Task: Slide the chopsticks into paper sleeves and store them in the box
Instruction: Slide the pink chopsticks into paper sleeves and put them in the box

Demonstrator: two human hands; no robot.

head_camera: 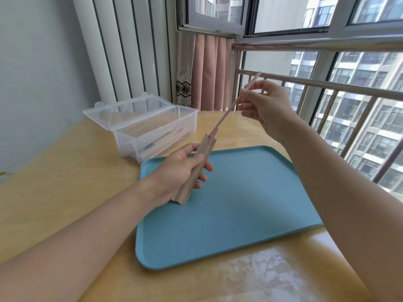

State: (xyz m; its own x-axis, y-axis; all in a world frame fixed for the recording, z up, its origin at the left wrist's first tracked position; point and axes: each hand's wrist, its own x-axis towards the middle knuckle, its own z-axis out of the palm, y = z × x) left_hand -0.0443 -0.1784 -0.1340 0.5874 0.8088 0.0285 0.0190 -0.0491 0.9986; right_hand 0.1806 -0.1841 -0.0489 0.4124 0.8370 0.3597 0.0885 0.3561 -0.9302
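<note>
Chopstick (226, 115): pale pink. Paper sleeve (194, 171): plain brown kraft, unpatterned. Tray (239, 203), near the desk's front edge: plain teal blue. Box (141, 125), toward the desk's far left corner: clear, colourless plastic. Desk (65, 171): light yellow wood tone. Curtain (209, 73): dusty pink, with a cream strip carrying a black lace motif.

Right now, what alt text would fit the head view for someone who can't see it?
A person's right hand feeds pink chopsticks into a brown paper sleeve gripped by the left hand above a blue tray. An open clear plastic box holding sleeved chopsticks sits behind on the wooden table.
</note>
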